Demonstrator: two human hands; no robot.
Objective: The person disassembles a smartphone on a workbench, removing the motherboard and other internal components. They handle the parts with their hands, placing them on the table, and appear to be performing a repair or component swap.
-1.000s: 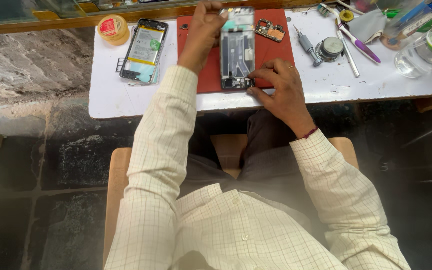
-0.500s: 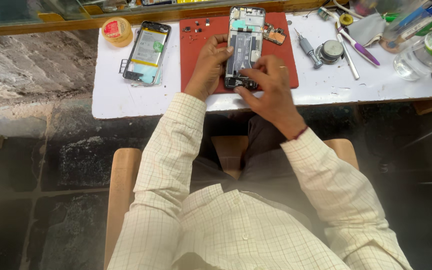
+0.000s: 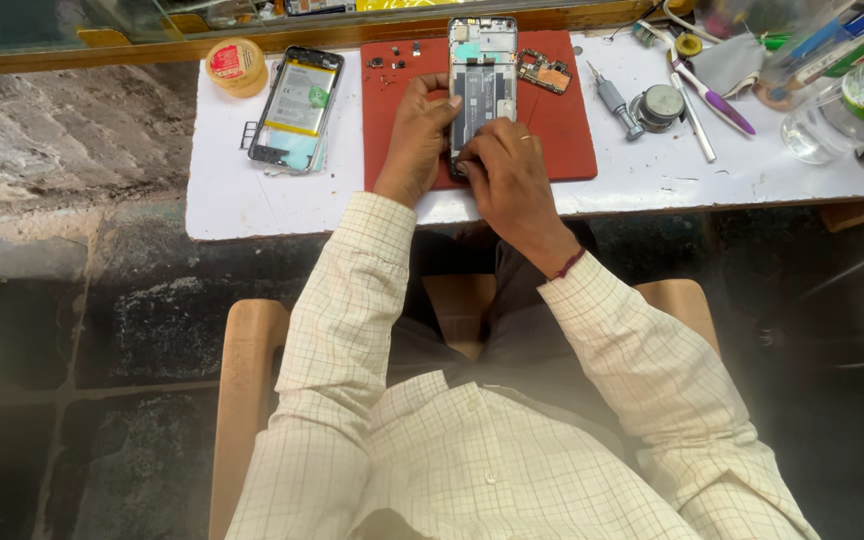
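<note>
**Phone frame: work at its near end**

Your left hand (image 3: 415, 135) steadies the opened phone frame (image 3: 482, 85) on the red mat (image 3: 562, 140), at the worktop's far edge. Your right hand (image 3: 507, 180) pinches at the frame's near end; what it grips is hidden. Judged next: fine fingertip work, frame kept flat.
</note>
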